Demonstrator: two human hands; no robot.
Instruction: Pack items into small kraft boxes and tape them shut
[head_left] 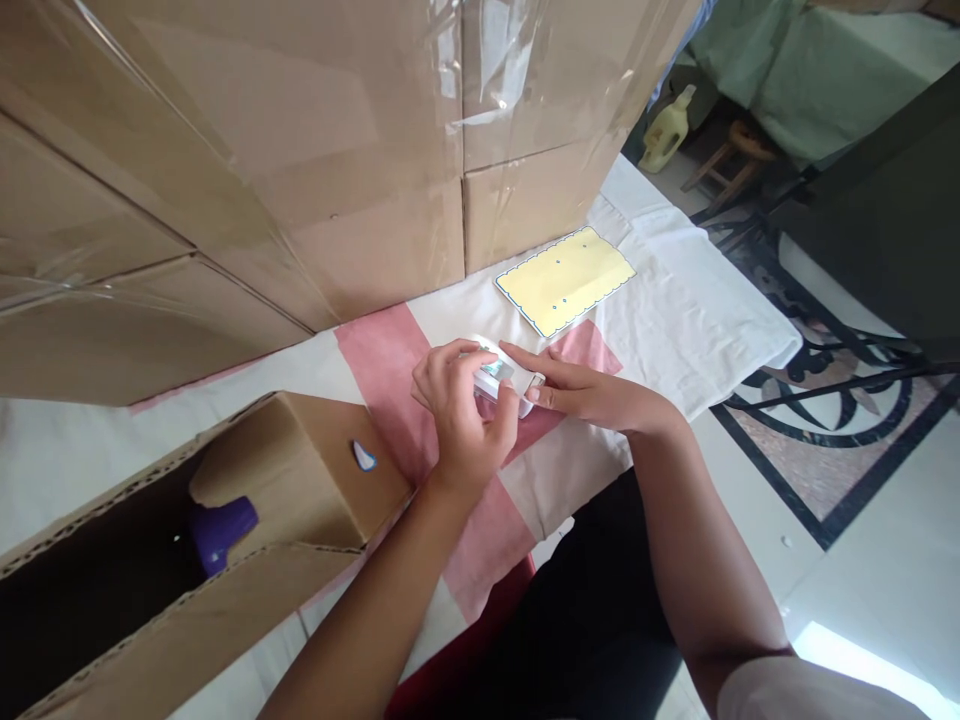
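Just above the cloth I have a small white rounded plastic device (531, 385) with a grey-green panel on top, whose exact kind I cannot make out. Around its left end curl the fingers of my left hand (459, 405), thumb on the near side. At the other end my right hand (581, 388) grips it, with the fingers along the far side and top and the thumb on the near right corner. Beyond both hands, a yellow card (566, 282) with a blue-outlined scalloped edge and a few tiny marks lies flat.
Taped cardboard boxes (360, 150) form a wall behind the cloth (480, 535). At left lies an open carton (315, 450) with a purple object (225, 528) inside and a small white scrap (364, 456) on its flap. A yellowish jug (666, 133) and wooden stool (735, 155) stand beyond.
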